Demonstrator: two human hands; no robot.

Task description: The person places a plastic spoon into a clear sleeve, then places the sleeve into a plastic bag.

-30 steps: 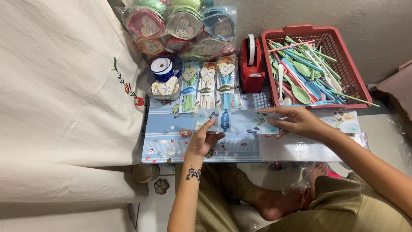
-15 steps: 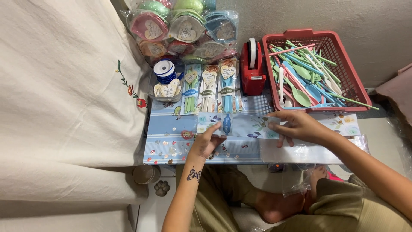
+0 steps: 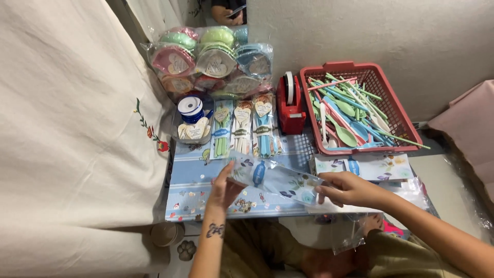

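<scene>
1. While held flat just above the worktop (image 3: 190,177), clear printed cellophane sleeve (image 3: 275,177) spans between both hands, tilted slightly down to the right.
2. Left hand (image 3: 224,188): fingers pinching the sleeve's left end, thumb underneath; small tattoo on the forearm.
3. Right hand (image 3: 347,189): fingers pressed together on the sleeve's right end, pinching it.
4. Just behind the sleeve, lying on the worktop: three packed pastel cutlery sets (image 3: 244,128) with heart-shaped tags, side by side.
5. Left of those: small container of heart tags (image 3: 193,131) with a blue-and-white ribbon spool (image 3: 190,107) on top.
6. Further back: stack of bagged heart-shaped boxes (image 3: 211,59) in pink, green and blue.
7. Right of the sets: red tape dispenser (image 3: 290,105), touching a red plastic basket (image 3: 406,126) full of pastel spoons and forks.
8. Under the right forearm: pile of more printed sleeves (image 3: 370,167).
9. Far left: cream cloth (image 3: 67,128) with embroidered flower.
</scene>
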